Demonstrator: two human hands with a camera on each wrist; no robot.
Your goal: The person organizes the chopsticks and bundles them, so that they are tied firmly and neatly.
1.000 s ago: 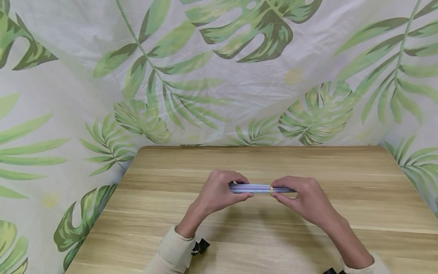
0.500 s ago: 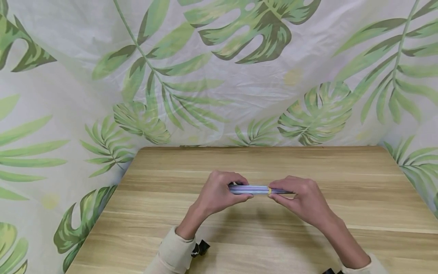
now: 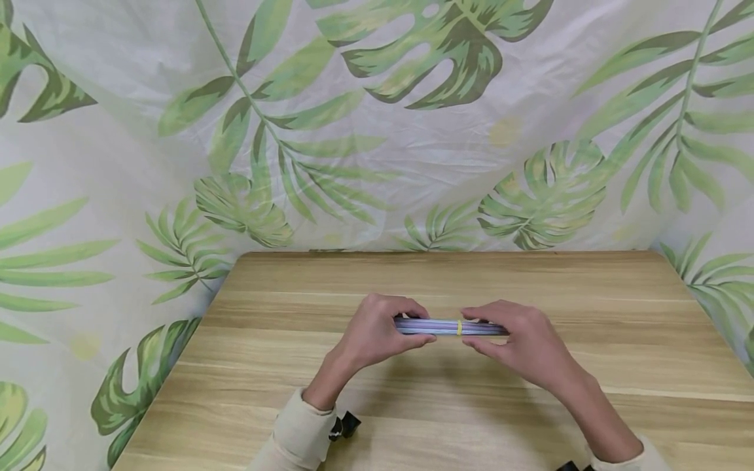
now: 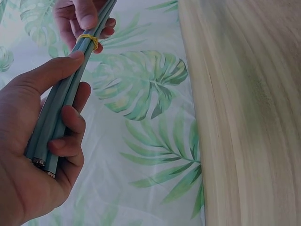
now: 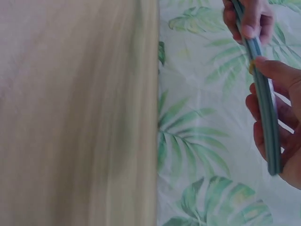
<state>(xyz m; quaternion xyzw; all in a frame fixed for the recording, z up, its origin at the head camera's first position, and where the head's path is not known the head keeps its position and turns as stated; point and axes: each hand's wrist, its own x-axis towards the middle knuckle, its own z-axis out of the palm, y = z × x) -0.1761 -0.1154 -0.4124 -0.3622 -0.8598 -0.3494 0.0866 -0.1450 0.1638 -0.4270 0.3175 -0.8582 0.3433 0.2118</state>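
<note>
A bundle of slim pencil-like sticks (image 3: 438, 326), striped blue and purple, is held level above the table. Its ends look dark in the left wrist view. A yellow rubber band (image 3: 459, 327) circles it right of the middle. My left hand (image 3: 377, 330) grips the left part, thumb on the near side, fingers curled round the far side. My right hand (image 3: 524, 333) is around the right part, its thumb (image 5: 275, 70) beside the band and its fingers curled behind the sticks. In the head view its fingertips look slightly spread off the sticks.
The wood-grain table (image 3: 283, 281) spreads beneath both hands. Behind it and at its sides hangs a pale cloth (image 3: 412, 170) printed with green leaves. A black wrist camera mount (image 3: 347, 425) sits by the left sleeve (image 3: 300, 425).
The yellow band has shifted a little to the left along the bundle. My right fingertips moved left with it, then loosened and spread slightly. My left hand has stayed in place.
</note>
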